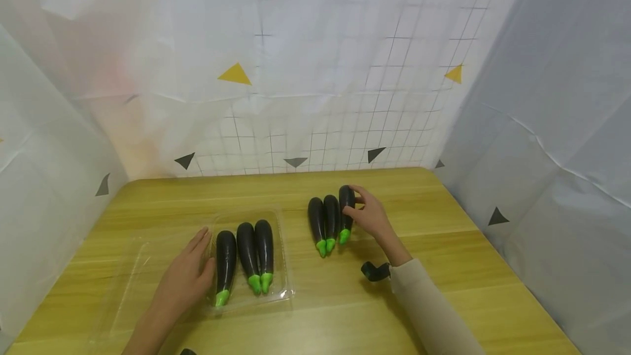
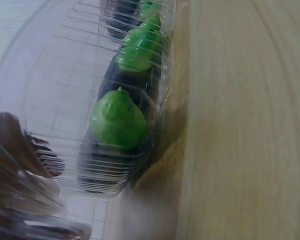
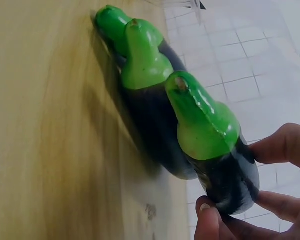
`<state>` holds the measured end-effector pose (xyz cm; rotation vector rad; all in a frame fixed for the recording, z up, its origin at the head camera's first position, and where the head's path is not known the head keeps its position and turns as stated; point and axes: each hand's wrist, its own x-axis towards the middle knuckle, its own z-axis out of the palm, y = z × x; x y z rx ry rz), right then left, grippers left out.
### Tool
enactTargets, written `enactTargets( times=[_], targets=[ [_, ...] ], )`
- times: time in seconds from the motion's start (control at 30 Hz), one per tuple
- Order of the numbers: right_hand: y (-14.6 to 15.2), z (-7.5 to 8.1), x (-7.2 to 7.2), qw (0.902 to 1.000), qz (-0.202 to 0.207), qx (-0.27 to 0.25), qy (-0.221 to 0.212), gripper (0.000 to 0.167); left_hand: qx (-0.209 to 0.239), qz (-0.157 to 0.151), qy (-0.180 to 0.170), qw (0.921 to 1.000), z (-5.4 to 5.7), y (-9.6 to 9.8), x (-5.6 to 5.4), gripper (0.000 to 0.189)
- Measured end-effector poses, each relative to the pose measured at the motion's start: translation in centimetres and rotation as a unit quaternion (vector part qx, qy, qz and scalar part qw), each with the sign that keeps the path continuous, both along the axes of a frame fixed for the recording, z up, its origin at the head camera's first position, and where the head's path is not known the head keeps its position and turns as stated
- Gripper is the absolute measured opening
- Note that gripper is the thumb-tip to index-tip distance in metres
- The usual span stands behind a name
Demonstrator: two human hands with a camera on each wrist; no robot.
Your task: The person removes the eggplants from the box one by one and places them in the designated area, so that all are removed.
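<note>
My right hand (image 1: 370, 215) pinches a dark eggplant (image 3: 227, 175) with a green stem end, thumb on one side and fingers on the other. In the right wrist view its stem end looks raised off the table. Close to its left, two more eggplants (image 1: 323, 221) lie side by side on the table. A clear plastic box (image 1: 288, 273) holds three eggplants (image 1: 248, 256), stems toward me. Along the box's left side rests my left hand (image 1: 184, 275), its fingers mostly straight; the left wrist view shows these fingers (image 2: 12, 145) partly behind clear plastic.
The clear lid (image 1: 120, 295) lies folded out to the left on the wooden table (image 1: 335, 316). A black strap piece (image 1: 374, 272) sits by the right wrist. White sheeting with grid lines and triangles (image 1: 296, 97) stands behind and at both sides.
</note>
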<state>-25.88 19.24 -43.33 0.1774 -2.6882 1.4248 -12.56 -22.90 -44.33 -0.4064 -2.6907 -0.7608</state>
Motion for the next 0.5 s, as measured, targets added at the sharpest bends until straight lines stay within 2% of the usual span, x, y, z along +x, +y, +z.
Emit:
enactTargets(
  times=[0.3, 0.5],
  targets=[
    [0.31, -0.63, -0.29, 0.9999, 0.008, 0.006, 0.006, 0.068, -0.003, -0.001, -0.001, 1.0, -0.09, -0.02, -0.1, 0.058],
    [0.23, -0.98, -0.32, 0.9998, 0.003, 0.019, -0.01, 0.068, -0.004, -0.001, -0.001, 1.0, -0.12, -0.06, -0.03, 0.059]
  ],
)
